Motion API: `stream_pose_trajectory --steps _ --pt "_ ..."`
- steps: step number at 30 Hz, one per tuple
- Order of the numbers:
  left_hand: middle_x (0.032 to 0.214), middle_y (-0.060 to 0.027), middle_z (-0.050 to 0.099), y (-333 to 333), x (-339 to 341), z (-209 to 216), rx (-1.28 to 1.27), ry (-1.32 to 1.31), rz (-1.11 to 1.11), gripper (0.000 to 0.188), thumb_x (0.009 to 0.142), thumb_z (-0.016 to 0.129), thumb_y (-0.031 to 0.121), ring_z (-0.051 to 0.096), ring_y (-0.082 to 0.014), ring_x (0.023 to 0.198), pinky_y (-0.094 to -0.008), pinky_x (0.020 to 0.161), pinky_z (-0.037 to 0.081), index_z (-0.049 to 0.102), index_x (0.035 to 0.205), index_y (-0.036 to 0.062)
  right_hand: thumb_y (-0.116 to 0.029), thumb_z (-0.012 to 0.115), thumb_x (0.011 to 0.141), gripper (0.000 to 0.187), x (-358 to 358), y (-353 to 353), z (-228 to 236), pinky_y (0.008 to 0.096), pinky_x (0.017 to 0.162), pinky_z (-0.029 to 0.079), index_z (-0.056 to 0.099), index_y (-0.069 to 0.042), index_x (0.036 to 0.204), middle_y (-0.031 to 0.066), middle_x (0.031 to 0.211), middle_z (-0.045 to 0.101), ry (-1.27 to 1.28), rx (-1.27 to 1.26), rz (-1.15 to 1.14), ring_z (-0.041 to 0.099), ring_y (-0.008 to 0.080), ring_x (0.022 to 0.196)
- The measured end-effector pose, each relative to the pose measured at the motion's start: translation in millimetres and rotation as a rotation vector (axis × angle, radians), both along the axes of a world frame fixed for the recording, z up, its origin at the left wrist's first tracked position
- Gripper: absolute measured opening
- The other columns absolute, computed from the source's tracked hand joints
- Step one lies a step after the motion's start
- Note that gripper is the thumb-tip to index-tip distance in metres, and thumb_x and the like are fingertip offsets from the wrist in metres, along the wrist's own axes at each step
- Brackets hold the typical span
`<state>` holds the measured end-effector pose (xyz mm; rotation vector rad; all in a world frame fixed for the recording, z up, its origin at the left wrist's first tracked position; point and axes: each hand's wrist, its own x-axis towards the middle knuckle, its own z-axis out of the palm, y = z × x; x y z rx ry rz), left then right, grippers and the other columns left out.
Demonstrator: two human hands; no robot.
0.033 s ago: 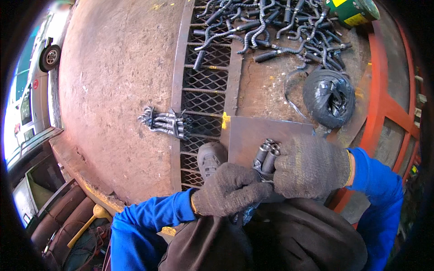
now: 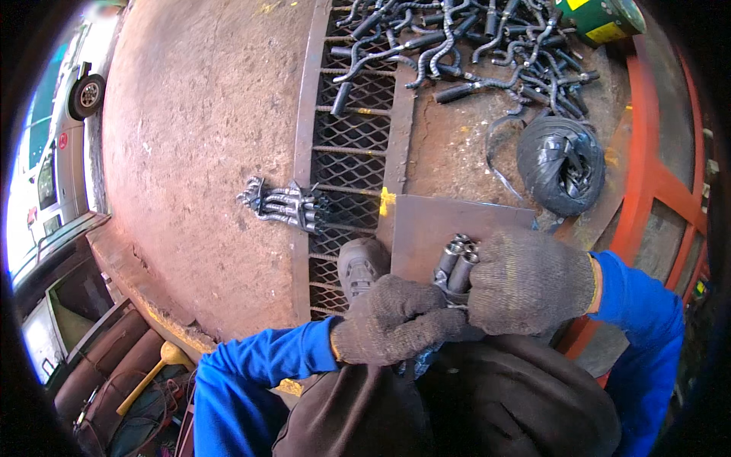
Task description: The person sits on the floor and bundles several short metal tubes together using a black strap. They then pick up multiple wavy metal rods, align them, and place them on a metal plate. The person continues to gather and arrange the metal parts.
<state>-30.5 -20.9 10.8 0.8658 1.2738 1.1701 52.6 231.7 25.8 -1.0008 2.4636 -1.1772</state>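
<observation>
Left hand (image 2: 400, 320): gloved, curled closed, contents hidden. Right hand (image 2: 531, 282): likewise, beside dark tube bundle (image 2: 461, 273). Black strip coil (image 2: 544, 169): one, on floor (image 2: 449, 152)

The gloved fingers (image 2: 426, 327) are matt, coarse-knit cloth. Beside them, the dark metal tubes (image 2: 461, 273) gleam at their rims. Beyond the fingers I see a smooth, dull metal sheet (image 2: 426, 222) and crinkled, glossy black plastic roll (image 2: 542, 161); leftward, rough, matt floor (image 2: 205, 152).
</observation>
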Motion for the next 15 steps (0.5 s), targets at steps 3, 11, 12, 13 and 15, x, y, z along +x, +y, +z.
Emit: stream_pose_trajectory --steps 3,11,12,13,15 --pt "0.086 -0.0107 0.071 7.5 3.0 2.8 -0.04 -0.175 0.085 0.024 0.101 0.057 0.025 0.07 -0.0221 0.074 -0.0339 0.068 0.057 0.075 0.111 0.0123 -0.025 0.066 0.079 0.013 -1.7 5.5 -3.2 0.0413 0.077 0.052 0.069 -0.019 0.09 0.0044 0.091 0.063 -0.095 0.016 0.083 0.064 0.0258 0.085" --pt "0.08 -0.0068 0.07 8.3 13.3 -7.2 0.051 -0.014 0.099 0.025 0.101 0.058 0.028 0.067 -0.019 0.067 -0.0317 0.063 0.055 0.075 0.107 0.011 -0.028 0.065 0.08 0.013 18.6 1.7 -28.1 0.0443 0.075 0.05 0.066 -0.017 0.086 0.0058 0.085 0.06 -0.217 -0.247 -0.023 0.061 0.0289 0.081" --pt "0.075 -0.0078 0.068 9.8 13.9 -7.9 0.063 -0.017 0.13 0.023 0.1 0.059 0.026 0.066 -0.0216 0.064 -0.033 0.059 0.053 0.074 0.1 0.0088 -0.028 0.065 0.08 0.013 24.4 3.5 -32.1 0.0444 0.076 0.05 0.066 -0.016 0.087 0.006 0.086 0.06 -0.212 -0.252 -0.029 0.062 0.029 0.083" --pt "0.071 -0.0088 0.065 11.8 14.5 -7.6 0.073 -0.014 0.168 0.022 0.098 0.061 0.024 0.065 -0.0241 0.061 -0.0343 0.056 0.05 0.073 0.093 0.0066 -0.027 0.065 0.08 0.014 26.6 3.4 -33.0 0.0444 0.077 0.05 0.067 -0.016 0.088 0.0062 0.088 0.061 -0.206 -0.26 -0.035 0.062 0.0291 0.084" --pt "0.066 -0.0096 0.064 13.9 18.3 -5.4 0.048 -0.071 0.23 0.022 0.096 0.063 0.022 0.064 -0.0254 0.058 -0.0354 0.052 0.048 0.072 0.086 0.0044 -0.026 0.064 0.079 0.015 24.8 8.8 -27.2 0.0441 0.08 0.051 0.067 -0.016 0.09 0.0065 0.091 0.062 -0.075 -0.186 -0.029 0.062 0.0288 0.087"
